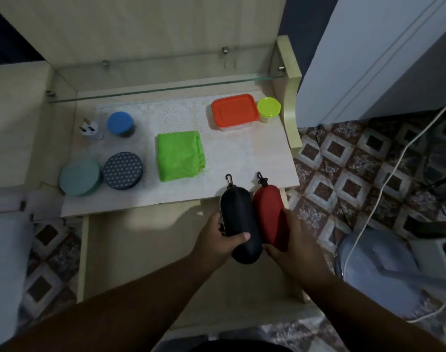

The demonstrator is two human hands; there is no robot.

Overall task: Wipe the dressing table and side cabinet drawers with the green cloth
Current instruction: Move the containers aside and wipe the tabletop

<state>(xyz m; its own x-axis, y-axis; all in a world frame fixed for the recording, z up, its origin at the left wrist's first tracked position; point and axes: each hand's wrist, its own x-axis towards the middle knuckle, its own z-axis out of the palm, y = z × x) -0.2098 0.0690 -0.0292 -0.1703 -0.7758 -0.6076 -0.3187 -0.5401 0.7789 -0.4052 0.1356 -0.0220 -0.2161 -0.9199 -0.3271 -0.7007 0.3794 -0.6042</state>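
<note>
Left hand grips black case, right hand grips red case; green cloth lies folded on bench.

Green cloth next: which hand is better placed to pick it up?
Probably the left hand: it is on the green cloth's side. But it grips the black case, and the right hand grips the red case, so a case must go down first.

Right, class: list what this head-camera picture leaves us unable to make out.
- Contents of the black zipped case and the red zipped case: both closed.
- Orange-lidded plastic box: opaque lid hides its contents.
- Open drawer: arms cover its floor.
- Left hand, right hand: fingertips behind the cases.
</note>
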